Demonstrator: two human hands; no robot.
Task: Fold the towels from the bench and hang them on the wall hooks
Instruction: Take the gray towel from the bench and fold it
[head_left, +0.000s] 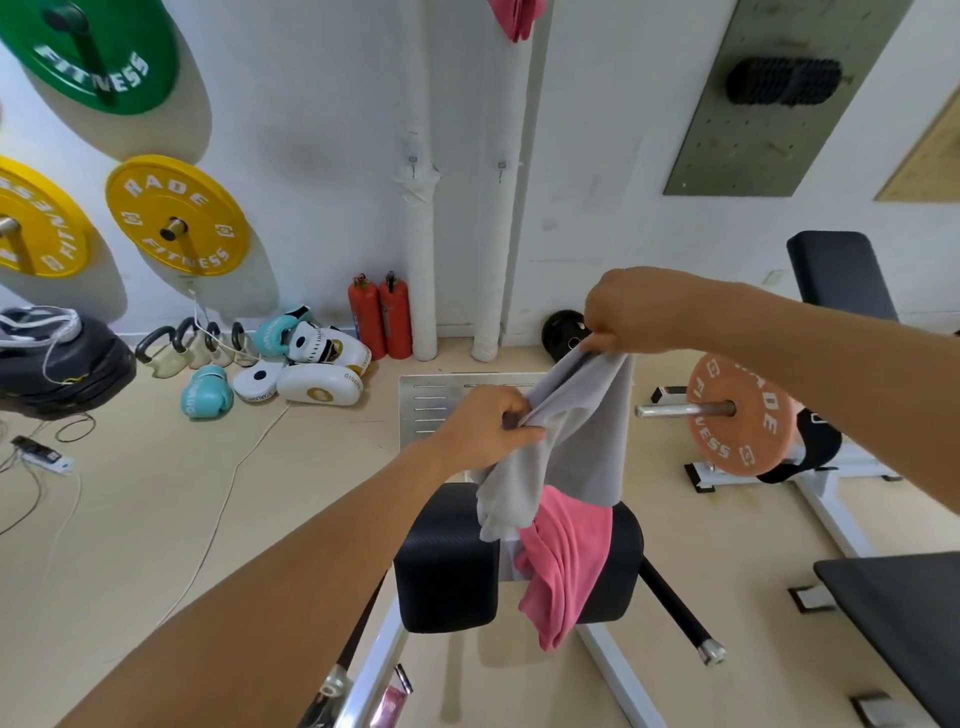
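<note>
I see only the bottom of a pink towel (515, 18) past the top edge; my grey towel (582, 441) covers part of another pink cloth (563, 561).

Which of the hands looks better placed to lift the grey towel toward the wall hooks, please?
Right, probably. The right hand grips the grey cloth towel at its higher corner, nearer the small metal wall hooks; the left hand grips lower.

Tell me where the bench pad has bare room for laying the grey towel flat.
The black pad is bare on its left part, beside the pink towel. The middle and right are crowded: the pink towel drapes there, and the grey towel hangs above it.
</note>
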